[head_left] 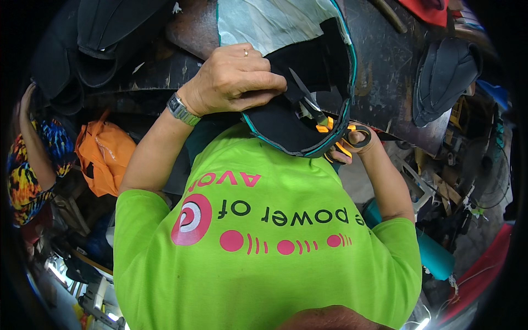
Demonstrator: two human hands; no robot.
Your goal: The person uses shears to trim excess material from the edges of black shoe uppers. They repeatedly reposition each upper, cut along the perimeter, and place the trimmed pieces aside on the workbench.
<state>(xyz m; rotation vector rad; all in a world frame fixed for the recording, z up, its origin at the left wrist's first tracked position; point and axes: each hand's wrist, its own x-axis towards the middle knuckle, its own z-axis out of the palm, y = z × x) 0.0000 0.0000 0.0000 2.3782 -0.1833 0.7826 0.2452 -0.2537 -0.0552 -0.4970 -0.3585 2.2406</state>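
The dark tabletop (pixel 379 71) is scuffed. Black padded pieces (pixel 118 25) lie at its left, another black piece (pixel 446 82) at its right; a stick (pixel 389 15) and red cloth (pixel 432 10) farther back. A silver-lined piece (pixel 264 25) overlaps its near edge.

Cut off by top edge: pale-lined black piece with turquoise trim (pixel 351 66). Partly hidden behind its rim: scissors (pixel 303 91); cannot tell blade gap. Partly covered by scissors' handles: right hand (pixel 373 147). Cannot make out grip at fingertips of left hand (pixel 234 77). Too small to read: dial of wristwatch (pixel 179 108). Partly lost in dark left border: co-worker (pixel 37 146). Partly behind green right sleeve (pixel 397 253): teal cylinder (pixel 434 256).
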